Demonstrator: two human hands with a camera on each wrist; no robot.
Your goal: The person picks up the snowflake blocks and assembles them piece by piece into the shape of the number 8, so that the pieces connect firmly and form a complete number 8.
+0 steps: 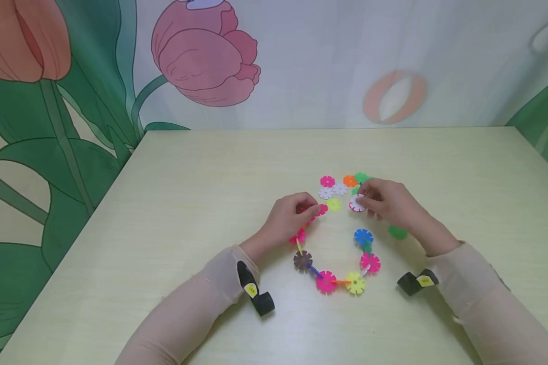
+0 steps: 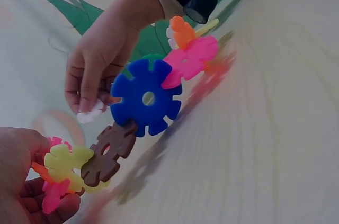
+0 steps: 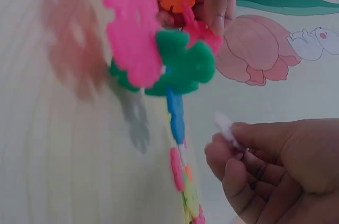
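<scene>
A curved chain of interlocked notched plastic discs lies on the table, among them a blue disc (image 1: 363, 237), a brown disc (image 1: 303, 260) and a yellow disc (image 1: 356, 284). At its far left end my left hand (image 1: 286, 219) pinches a pink disc (image 1: 322, 209) between thumb and fingers. My right hand (image 1: 391, 202) pinches a white disc (image 1: 357, 203), apart from the chain; a pink edge shows behind it in the head view. The right wrist view shows the white disc (image 3: 225, 127) edge-on between thumb and fingertips. My left palm partly hides the chain's left side.
Loose discs lie beyond the hands: a pink one (image 1: 327, 181), an orange one (image 1: 349, 180), two white ones (image 1: 340, 189), a yellow one (image 1: 333, 204) and green ones (image 1: 361, 178). Another green disc (image 1: 398, 232) sits under my right wrist. The table (image 1: 187, 172) meets a curtain behind.
</scene>
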